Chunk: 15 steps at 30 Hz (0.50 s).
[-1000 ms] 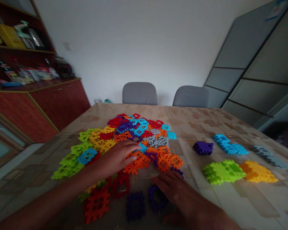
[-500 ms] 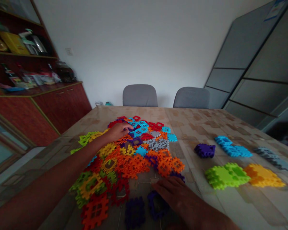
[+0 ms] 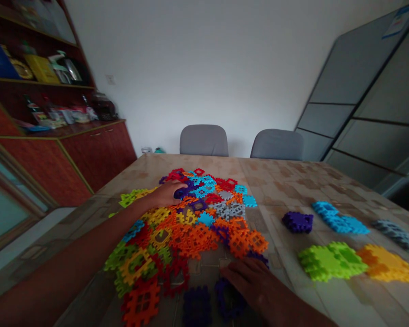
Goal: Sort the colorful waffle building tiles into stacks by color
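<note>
Lime-green plastic pieces (image 3: 131,198) edge the left of the heap on my patterned counter (image 3: 54,231), and near me an orange window tile (image 3: 141,302) lies flat. My left grip (image 3: 167,193) reaches over the heap's far half, fingers curled against a purple piece (image 3: 182,193); I cannot tell whether they are clamped on it. That piece sits just right of my fingers, too covered for me to read its long axis. Closer in, a purple frame (image 3: 197,305) lies flat, about square, with neither side clearly longer. Just right of it, a second purple frame (image 3: 225,302) runs partly under my right grip (image 3: 250,281), which is palm down, fingers close together; whether it pinches anything I cannot tell. Farther right stand a purple stack (image 3: 298,221), a lime stack (image 3: 332,261) lengthwise left to right, a light-blue stack (image 3: 341,218) slanting toward my near right, then yellow (image 3: 388,263) and grey (image 3: 397,234) stacks slanting likewise.
</note>
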Available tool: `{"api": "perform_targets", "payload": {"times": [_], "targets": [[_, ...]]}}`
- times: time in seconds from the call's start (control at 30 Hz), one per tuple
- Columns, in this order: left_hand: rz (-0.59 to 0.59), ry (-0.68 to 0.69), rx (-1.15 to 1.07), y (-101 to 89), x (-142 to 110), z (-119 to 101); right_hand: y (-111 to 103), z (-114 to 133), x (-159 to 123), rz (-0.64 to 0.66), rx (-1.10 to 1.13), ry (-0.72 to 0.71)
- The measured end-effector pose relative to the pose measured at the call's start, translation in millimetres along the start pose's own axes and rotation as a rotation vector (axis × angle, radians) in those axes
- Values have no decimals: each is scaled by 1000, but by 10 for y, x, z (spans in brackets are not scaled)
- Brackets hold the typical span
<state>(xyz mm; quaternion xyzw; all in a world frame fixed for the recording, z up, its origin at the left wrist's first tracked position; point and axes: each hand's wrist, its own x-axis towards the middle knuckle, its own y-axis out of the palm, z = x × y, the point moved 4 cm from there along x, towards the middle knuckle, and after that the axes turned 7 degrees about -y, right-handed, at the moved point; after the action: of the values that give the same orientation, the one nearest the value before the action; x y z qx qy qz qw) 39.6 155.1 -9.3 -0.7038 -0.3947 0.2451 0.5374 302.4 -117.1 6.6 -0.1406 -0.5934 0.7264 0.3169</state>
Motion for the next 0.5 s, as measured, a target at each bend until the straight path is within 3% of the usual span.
{"api": "perform_targets", "payload": {"times": [0.27,0.5], "targets": [[81,95,-42,-48,-450,-350,44,-9,-7,-6,18,-6],[89,115,-172,-120,-658,-431,205,-97,-31,35,69,50]]}}
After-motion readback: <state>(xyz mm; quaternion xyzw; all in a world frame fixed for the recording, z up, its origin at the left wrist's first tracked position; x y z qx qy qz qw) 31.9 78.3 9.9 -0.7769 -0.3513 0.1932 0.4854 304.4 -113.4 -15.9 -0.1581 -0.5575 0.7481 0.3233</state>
